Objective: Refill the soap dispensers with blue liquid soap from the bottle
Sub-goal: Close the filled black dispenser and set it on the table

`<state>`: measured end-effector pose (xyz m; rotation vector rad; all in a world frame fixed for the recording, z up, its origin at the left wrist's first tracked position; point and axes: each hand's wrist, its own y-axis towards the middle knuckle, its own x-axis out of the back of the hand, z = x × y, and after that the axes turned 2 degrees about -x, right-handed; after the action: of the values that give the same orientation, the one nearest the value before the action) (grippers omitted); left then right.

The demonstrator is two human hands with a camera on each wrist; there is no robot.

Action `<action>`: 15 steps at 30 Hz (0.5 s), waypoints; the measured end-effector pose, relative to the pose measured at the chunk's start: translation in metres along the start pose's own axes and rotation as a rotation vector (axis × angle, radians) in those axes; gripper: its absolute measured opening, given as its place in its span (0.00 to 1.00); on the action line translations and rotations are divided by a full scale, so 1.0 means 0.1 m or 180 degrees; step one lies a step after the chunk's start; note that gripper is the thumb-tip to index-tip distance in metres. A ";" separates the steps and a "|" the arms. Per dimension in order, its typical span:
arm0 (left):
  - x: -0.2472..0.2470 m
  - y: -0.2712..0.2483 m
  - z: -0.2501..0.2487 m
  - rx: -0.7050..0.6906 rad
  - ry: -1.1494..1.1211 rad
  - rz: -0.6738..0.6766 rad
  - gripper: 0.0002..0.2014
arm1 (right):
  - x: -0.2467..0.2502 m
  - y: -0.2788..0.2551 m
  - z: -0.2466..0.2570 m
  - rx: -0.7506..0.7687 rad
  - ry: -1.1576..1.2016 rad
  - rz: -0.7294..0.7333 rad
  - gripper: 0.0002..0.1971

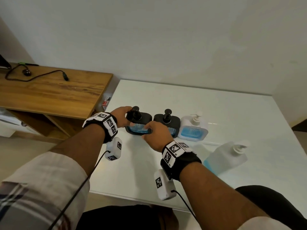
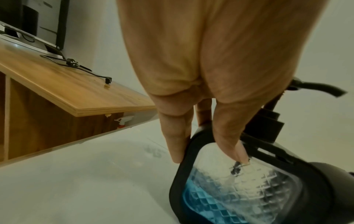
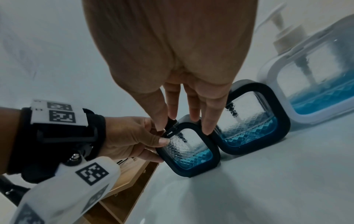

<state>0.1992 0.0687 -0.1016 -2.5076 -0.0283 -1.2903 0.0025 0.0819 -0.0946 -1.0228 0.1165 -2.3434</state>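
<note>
On the white table [image 1: 216, 105], a black-framed soap dispenser [image 1: 138, 125] is tilted, with blue soap low in its clear body [image 3: 191, 151]. My left hand [image 1: 121, 117] grips its left side near the pump, thumb on the glass [image 2: 239, 197]. My right hand [image 1: 154, 131] holds its top right edge, fingers reaching down by the pump neck [image 3: 182, 125]. A second black dispenser [image 1: 167, 121] and a white dispenser [image 1: 193, 128] stand to the right, both partly filled with blue. The big clear soap bottle [image 1: 227, 156] stands nearer right, a little blue soap at its base.
A wooden desk [image 1: 49, 90] with a black cable [image 1: 41, 74] stands left of the table. A spray bottle [image 1: 106, 101] sits in the gap between them. A wall runs close behind. The table's near edge is just under my forearms.
</note>
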 end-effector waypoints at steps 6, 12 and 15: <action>-0.02 -0.01 -0.05 0.0152 0.0001 0.0053 0.30 | 0.05 -0.02 -0.04 -0.0012 -0.0051 0.0024 0.19; -0.01 -0.23 -0.28 0.0599 0.0864 0.0008 0.28 | 0.28 -0.20 0.01 0.0090 -0.0122 -0.0105 0.17; -0.05 -0.45 -0.58 0.0652 0.1284 0.0318 0.18 | 0.48 -0.36 0.06 0.0229 -0.0243 -0.0206 0.19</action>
<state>0.1437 0.0949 -0.0621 -2.0174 0.0538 -1.6341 -0.0366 0.0874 -0.0490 -1.0941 -0.0305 -2.3449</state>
